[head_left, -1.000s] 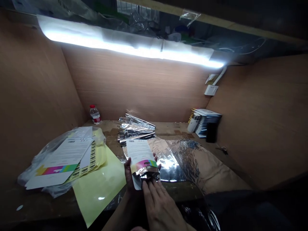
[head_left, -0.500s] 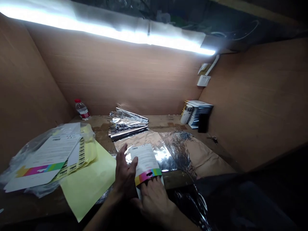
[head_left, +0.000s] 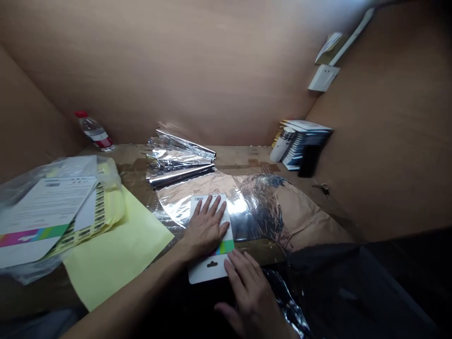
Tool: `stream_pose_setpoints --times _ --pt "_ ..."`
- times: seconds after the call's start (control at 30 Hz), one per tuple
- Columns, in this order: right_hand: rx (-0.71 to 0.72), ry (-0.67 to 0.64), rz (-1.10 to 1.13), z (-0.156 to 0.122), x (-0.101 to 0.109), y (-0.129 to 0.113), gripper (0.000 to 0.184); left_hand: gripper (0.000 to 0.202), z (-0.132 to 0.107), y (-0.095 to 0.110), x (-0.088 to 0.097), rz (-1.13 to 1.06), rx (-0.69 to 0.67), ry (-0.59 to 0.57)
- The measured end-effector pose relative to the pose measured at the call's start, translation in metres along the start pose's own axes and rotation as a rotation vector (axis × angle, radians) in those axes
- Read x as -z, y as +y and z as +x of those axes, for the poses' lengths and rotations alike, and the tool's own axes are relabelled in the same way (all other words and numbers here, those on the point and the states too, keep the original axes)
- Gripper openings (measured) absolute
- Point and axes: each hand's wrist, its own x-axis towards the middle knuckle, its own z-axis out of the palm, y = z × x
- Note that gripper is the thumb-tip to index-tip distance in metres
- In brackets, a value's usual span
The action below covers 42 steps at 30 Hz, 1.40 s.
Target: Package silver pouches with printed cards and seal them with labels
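A white printed card [head_left: 228,230] with a coloured band and a hang-hole tab [head_left: 201,274] lies on shiny foil film at the bench's front edge. My left hand [head_left: 206,228] rests flat on its printed face, fingers spread, covering most of the text. At the card's lower right corner is my right hand [head_left: 252,292]. Its fingers are stretched out and its thumb stands apart, with nothing held. Whether those fingertips touch the tab, I cannot tell.
On the left, a yellow sheet [head_left: 120,249] lies beside similar cards [head_left: 45,202] and label sheets on clear plastic. Silver foil strips [head_left: 180,176] lie behind the hands. A red-capped bottle [head_left: 95,132], white flask [head_left: 281,146], stacked booklets [head_left: 307,134] and keys [head_left: 323,188] line the back and right.
My left hand has come down flat onto the card. My right hand has drawn back from the band to the lower right corner. The white tab now shows below the band. The view has tilted down.
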Motion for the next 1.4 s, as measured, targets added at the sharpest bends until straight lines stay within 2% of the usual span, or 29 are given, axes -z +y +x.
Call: stream_pose_setpoints --times 0.07,0.17,0.23,0.27,0.33,0.37,0.47,0.5,0.57,0.67,0.83,1.0,1.07,1.13,1.23,1.3,1.4 --pt "0.036 -0.087 -0.063 0.005 -0.009 0.023 0.069 0.063 0.004 -0.006 0.000 -0.115 -0.051 -0.017" --pt "0.131 -0.053 -0.064 0.010 -0.029 0.046 0.058 0.050 -0.009 -0.019 0.011 -0.409 -0.128 0.009" --pt "0.129 0.001 -0.034 0.007 -0.037 0.051 0.052 0.044 -0.037 -0.027 0.023 -0.541 -0.176 0.006" --pt "0.115 0.016 -0.012 0.005 -0.038 0.050 0.048 0.049 -0.055 -0.029 0.028 -0.562 -0.207 -0.015" --pt "0.073 0.023 0.043 0.002 -0.034 0.045 0.040 0.072 -0.090 -0.030 0.032 -0.532 -0.276 -0.084" --pt "0.034 0.022 0.079 0.003 -0.030 0.041 0.034 0.072 -0.104 -0.029 0.031 -0.504 -0.284 -0.095" --pt "-0.159 0.013 0.216 0.014 -0.019 0.030 0.008 0.025 -0.127 -0.021 0.017 -0.459 -0.166 -0.004" --pt "-0.236 0.010 0.258 0.021 -0.017 0.027 0.003 0.021 -0.127 -0.017 0.012 -0.463 -0.102 0.037" --pt "-0.380 0.009 0.303 0.033 -0.015 0.023 0.007 0.028 -0.123 -0.012 0.005 -0.463 0.032 0.099" --pt "-0.508 0.004 0.291 0.045 -0.016 0.019 0.008 0.034 -0.115 -0.007 0.003 -0.417 0.144 0.122" --pt "-0.539 -0.077 0.214 0.052 -0.018 0.017 0.014 0.036 -0.111 -0.007 0.007 -0.320 0.123 0.132" --pt "-0.554 -0.082 0.103 0.059 -0.023 0.018 0.006 0.036 -0.100 -0.010 0.007 -0.245 0.107 0.185" --pt "-0.557 -0.042 0.043 0.058 -0.027 0.016 0.006 0.034 -0.096 -0.011 0.005 -0.215 0.120 0.205" --pt "-0.530 0.062 -0.018 0.052 -0.030 0.010 0.007 0.033 -0.094 -0.010 0.003 -0.187 0.138 0.214" --pt "-0.326 0.205 -0.047 0.038 -0.032 -0.004 0.019 0.030 -0.095 -0.009 0.000 -0.175 0.167 0.214" --pt "-0.203 0.180 -0.038 0.028 -0.032 -0.012 0.030 0.027 -0.098 -0.009 -0.001 -0.197 0.170 0.216" --pt "-0.201 0.035 -0.050 0.022 -0.031 -0.016 0.036 0.020 -0.103 -0.009 0.001 -0.257 0.150 0.220"
